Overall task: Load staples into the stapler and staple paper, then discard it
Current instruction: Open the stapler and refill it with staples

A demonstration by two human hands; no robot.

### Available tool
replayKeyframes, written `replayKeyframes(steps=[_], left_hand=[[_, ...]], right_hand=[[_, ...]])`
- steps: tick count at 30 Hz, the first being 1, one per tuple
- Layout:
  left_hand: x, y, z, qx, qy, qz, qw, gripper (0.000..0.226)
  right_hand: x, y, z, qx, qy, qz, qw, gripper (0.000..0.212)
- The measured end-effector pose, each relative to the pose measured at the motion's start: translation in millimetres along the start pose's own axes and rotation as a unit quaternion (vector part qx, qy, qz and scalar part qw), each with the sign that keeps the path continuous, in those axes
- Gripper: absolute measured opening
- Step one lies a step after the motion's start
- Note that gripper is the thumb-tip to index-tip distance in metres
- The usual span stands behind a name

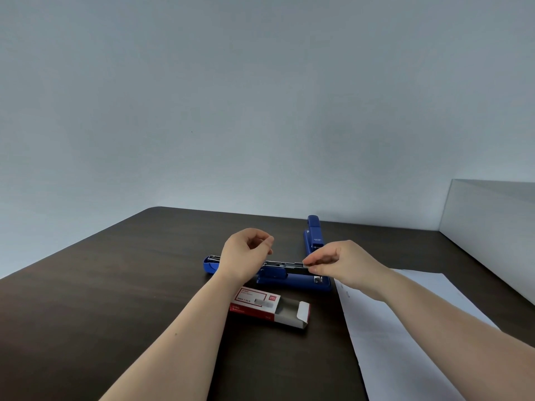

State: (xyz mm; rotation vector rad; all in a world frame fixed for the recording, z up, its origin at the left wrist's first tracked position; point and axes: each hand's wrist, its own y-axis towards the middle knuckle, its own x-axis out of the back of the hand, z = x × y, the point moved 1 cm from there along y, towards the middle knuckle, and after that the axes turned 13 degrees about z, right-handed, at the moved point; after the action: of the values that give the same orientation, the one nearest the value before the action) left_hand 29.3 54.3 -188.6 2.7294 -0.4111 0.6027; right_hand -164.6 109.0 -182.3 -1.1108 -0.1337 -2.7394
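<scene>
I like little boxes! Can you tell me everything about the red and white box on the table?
The small red and white cardboard staple box lies flat on the dark brown table, near the person's left forearm and just in front of the opened blue stapler. Its right end is open, with a white flap folded out and a grey inside showing. Its top has a red border, tiny unreadable print and a red logo. Neither hand touches it.

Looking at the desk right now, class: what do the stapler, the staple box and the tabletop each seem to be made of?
Stapler: blue body looks like smooth moulded plastic, and its open channel looks like dark grey metal with a dull sheen.
Staple box: thin printed card, red and white outside, with a grey inside and a folded flap.
Tabletop: dark brown with a faint grain, probably wood or a wood-look laminate, matt.
</scene>
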Motion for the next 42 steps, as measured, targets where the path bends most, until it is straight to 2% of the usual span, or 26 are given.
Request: replayKeyframes(steps=[3,6,9,12,14,18,23,26,29,33,38,40,42], left_hand=[[1,0,1,0.001,0.028,0.0,1.0,0.008],[4,0,4,0.007,0.071,0.01,0.997,0.008],[10,2,9,0.035,0.173,0.013,0.984,0.008],[18,4,17,0.077,0.26,0.018,0.962,0.031],[23,4,25,0.11,0.269,0.041,0.956,0.045],[34,3,39,0.108,0.203,0.075,0.97,0.056],[42,0,39,0.092,0.167,0.113,0.975,0.058],[47,-2,38,0.087,0.146,0.082,0.982,0.06],[49,-2,36,0.044,0.118,0.018,0.992,0.067],[44,-1,20,-0.002,-0.039,-0.046,0.998,0.072],[28,5,-8,-0.052,-0.181,-0.079,0.979,0.048],[15,9,-22,-0.07,-0.206,-0.055,0.975,0.039],[-2,12,-33,-0.075,-0.164,-0.004,0.984,0.037]], right_hand=[[0,-1,2,0.003,-0.021,0.019,1.0,0.022],[-2,0,4,0.013,-0.111,0.05,0.992,0.026],[-3,2,4,0.021,-0.169,0.058,0.984,0.027],[-2,2,1,0.016,-0.155,0.034,0.987,0.022],[-2,1,-3,0.013,-0.137,0.02,0.99,0.021],[0,-4,-8,-0.003,-0.08,0.014,0.997,0.022],[2,-8,-15,-0.025,-0.004,0.021,0.999,0.025],[4,-10,-20,-0.017,0.051,0.0,0.999,0.021],[6,-12,-26,-0.005,0.115,-0.053,0.992,0.015],[11,-12,-33,-0.003,0.245,-0.109,0.963,0.013],[9,-10,-36,-0.017,0.32,-0.116,0.94,0.017],[8,-9,-35,-0.018,0.318,-0.114,0.941,0.021],[8,-8,-35,-0.016,0.325,-0.115,0.938,0.022]])
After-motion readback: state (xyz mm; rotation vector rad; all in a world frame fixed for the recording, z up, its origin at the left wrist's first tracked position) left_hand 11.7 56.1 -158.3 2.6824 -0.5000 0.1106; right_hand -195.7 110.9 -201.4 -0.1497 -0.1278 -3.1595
